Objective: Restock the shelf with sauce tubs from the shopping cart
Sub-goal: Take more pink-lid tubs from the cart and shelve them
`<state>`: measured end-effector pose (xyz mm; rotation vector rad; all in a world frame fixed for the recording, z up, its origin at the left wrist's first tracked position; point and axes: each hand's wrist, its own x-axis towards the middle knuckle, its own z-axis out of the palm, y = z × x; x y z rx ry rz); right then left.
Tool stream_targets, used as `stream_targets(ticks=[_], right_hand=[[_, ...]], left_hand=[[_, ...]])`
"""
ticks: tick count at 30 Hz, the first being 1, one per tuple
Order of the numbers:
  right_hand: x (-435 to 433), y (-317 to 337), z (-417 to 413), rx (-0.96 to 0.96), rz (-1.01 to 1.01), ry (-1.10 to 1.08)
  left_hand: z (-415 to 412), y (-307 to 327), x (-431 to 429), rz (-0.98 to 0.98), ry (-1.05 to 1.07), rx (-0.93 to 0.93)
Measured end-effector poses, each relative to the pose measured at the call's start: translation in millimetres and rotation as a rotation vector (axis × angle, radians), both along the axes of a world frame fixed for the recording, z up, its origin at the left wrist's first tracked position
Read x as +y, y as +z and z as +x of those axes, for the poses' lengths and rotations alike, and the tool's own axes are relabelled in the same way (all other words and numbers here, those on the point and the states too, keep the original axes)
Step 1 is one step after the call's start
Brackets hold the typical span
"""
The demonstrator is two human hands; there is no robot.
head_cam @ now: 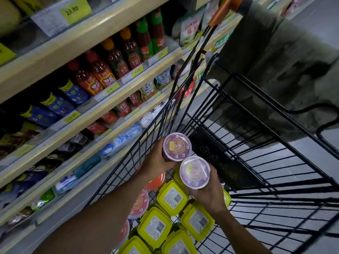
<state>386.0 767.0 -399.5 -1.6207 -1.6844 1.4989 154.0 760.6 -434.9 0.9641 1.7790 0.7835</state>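
Purple-lidded tubs (194, 172) are held one in each hand over the cart (221, 13), the left hand (157, 159) curled round the farther tub (177, 147) and the right hand (211, 196) round the nearer tub (194, 173) (lids just beside each other), above yellow tubs (172, 197) lying in the cart, shelf (82, 39) at left.

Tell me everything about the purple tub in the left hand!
The purple tub is round, with a shiny plastic-looking lid, a gold ring and a small yellow sticker on top. The left hand grips its side, lid tilted toward the camera, over the black wire cart. Its rim meets or overlaps a similar tub in the right hand.
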Motion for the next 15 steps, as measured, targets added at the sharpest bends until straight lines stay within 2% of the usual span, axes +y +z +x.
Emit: stream_targets(ticks=[8, 15], right_hand=[[-13, 25, 10, 0.034, 0.029, -0.021], [-40, 77, 15, 0.08, 0.06, -0.05]], left_hand=[[-2, 23, -38, -0.069, -0.026, 0.019], [-4, 81, -91, -0.045, -0.001, -0.049]])
